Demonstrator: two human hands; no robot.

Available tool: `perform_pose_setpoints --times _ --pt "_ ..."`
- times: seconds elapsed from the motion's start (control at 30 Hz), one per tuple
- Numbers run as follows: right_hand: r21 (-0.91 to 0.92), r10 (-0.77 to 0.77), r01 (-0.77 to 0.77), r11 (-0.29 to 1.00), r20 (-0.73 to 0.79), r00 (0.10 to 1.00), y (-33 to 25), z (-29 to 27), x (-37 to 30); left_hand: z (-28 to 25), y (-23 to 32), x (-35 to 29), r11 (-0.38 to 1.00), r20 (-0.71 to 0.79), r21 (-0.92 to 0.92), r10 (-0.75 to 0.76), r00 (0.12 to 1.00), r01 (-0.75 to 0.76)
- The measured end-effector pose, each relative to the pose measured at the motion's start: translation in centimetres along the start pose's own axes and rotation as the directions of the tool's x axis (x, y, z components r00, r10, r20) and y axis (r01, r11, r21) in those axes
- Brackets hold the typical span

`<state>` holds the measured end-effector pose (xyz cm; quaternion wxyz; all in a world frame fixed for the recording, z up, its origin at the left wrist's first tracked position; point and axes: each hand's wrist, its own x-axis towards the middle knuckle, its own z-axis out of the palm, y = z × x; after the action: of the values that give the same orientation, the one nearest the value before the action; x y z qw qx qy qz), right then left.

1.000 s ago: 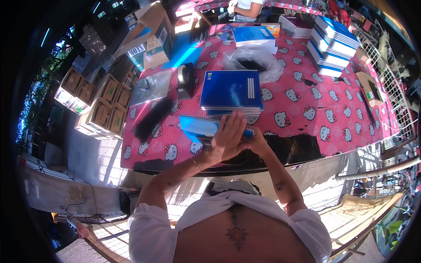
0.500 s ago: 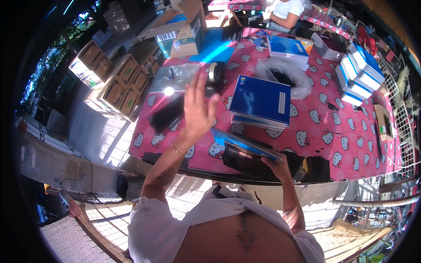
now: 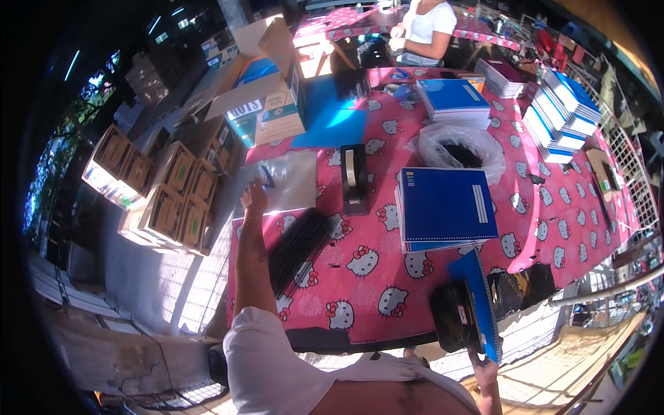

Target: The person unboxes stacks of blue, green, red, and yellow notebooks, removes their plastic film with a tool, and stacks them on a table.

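Note:
My left hand (image 3: 255, 198) reaches over a stack of clear plastic sheets (image 3: 294, 187), its fingers bunched beside a small blue pen-like object (image 3: 268, 176). What those fingertips grip, if anything, does not show clearly. Low on the right, my right hand (image 3: 485, 371) grips the bottom end of a blue spiral notebook (image 3: 476, 287), tilted on edge by the table's front. Against the notebook is a rounded black object (image 3: 449, 315) of unclear kind. A pile of blue notebooks (image 3: 449, 207) lies just beyond. Black wire-like strands (image 3: 297, 252) lie close to my left forearm.
A black tape dispenser (image 3: 354, 180) stands mid-table on the pink patterned cloth (image 3: 366, 304). Behind are an open carton (image 3: 266, 104), a plastic bag (image 3: 432, 149) and more notebook stacks (image 3: 564, 117). Brown boxes (image 3: 176, 200) sit to the left. A person (image 3: 429, 31) is at the far side.
My left hand has moved from raised above the table down to the plastic sheets. My right hand's notebook is turned more upright. The view has shifted left.

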<state>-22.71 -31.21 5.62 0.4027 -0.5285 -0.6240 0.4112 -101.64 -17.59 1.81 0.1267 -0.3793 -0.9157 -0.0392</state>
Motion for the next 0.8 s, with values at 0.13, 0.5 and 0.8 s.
perform_pose_setpoints --times 0.13,0.5,0.8 --pt "-0.243 -0.131 0.251 0.937 0.423 0.897 -4.3 -0.4 -0.1 1.3 1.1 2.1 0.981 0.060 0.194 -0.035 0.998 0.023" --pt "-0.490 -0.705 0.780 0.388 0.388 0.594 -3.5 6.1 6.0 -5.8 5.4 -5.0 0.905 -0.234 -0.336 0.188 0.954 -0.261" --pt "-0.608 -0.678 0.609 0.510 0.151 0.719 -4.9 7.9 10.5 -14.1 12.8 -34.4 -0.393 0.624 -0.628 0.263 0.736 0.672"
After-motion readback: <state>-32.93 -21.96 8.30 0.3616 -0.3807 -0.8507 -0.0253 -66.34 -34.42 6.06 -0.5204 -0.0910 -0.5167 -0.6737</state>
